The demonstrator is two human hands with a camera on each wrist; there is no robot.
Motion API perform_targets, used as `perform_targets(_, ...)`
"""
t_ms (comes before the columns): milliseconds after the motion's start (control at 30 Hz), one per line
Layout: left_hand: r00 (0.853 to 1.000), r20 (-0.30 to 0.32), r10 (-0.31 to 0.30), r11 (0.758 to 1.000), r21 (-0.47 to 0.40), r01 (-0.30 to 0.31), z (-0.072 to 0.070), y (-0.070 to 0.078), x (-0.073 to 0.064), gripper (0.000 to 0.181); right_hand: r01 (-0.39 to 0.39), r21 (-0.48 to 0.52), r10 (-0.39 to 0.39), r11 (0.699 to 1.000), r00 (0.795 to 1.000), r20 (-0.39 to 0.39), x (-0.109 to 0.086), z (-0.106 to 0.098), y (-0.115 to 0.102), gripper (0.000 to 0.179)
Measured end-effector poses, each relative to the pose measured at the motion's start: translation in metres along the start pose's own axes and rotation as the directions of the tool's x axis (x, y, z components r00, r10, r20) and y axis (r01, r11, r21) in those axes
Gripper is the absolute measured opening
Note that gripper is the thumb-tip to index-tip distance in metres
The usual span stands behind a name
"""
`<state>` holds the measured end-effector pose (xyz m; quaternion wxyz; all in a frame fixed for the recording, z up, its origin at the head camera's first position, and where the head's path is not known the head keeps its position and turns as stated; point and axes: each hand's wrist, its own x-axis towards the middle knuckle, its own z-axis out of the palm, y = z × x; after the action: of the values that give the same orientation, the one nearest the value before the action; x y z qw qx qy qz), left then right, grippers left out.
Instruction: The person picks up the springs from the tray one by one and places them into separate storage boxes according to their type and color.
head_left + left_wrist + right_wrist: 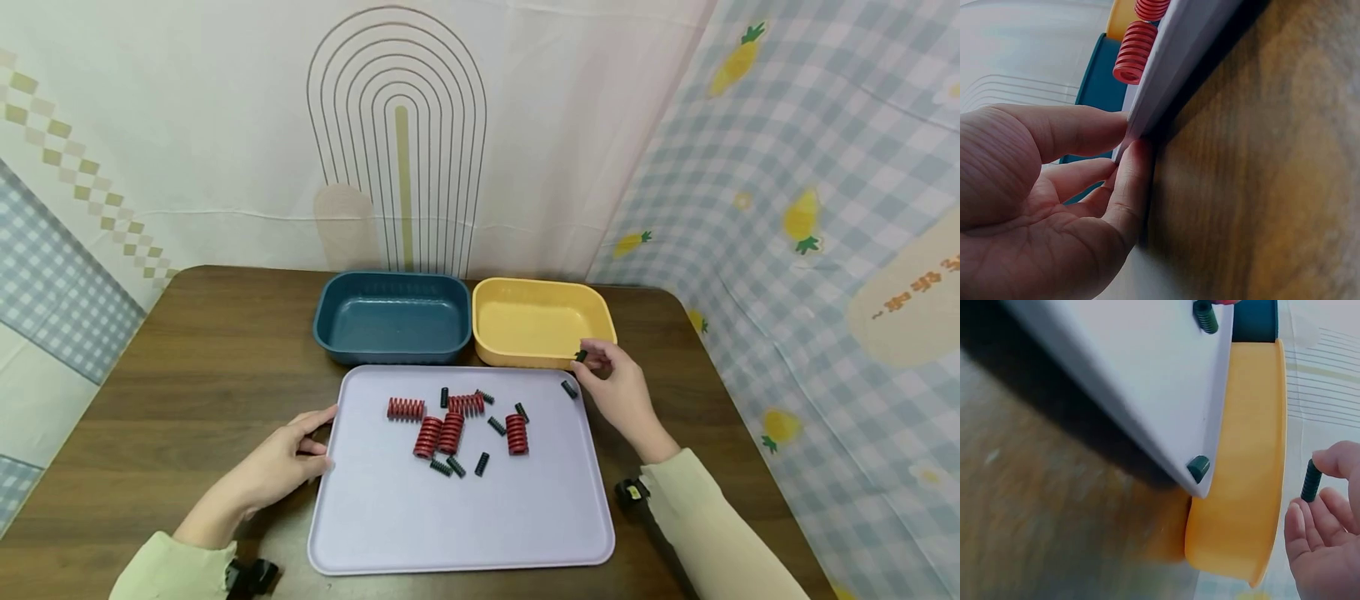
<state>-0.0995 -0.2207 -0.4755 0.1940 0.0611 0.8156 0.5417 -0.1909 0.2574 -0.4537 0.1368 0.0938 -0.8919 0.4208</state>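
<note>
My right hand (618, 387) pinches a small dark green spring (1312, 481) between thumb and fingertips, by the front right corner of the yellow bin (543, 362). At the left edge of the pale lilac tray (457, 533), my left hand (281, 462) grips the rim with thumb and fingers. On the tray lie several thick red springs (517, 434), mostly grouped left of its middle. Several small dark green springs (482, 464) lie scattered among them. One more green spring (569, 389) lies in the tray's far right corner, near my right hand.
A dark blue bin (392, 353) stands left of the yellow one, both just behind the tray. All of them are on a brown wooden table (217, 358). Printed cloth (555, 125) hangs behind the table, and checked cloth (847, 275) along its right side.
</note>
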Motion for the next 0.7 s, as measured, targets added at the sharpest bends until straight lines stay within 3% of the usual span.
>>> perform_targets(300,1.0,-0.009,0.008,1.0,0.011,-0.007,0.001,-0.001,0.0,0.073,-0.078,0.023,0.08,0.997,0.992,-0.093,0.023,0.014,-0.006,0.036)
perform_targets(700,1.0,-0.018,0.005,1.0,0.012,-0.005,0.001,0.0,0.0,0.073,-0.133,-0.074,0.13,0.988,0.991,-0.043,0.041,0.028,-0.001,0.039)
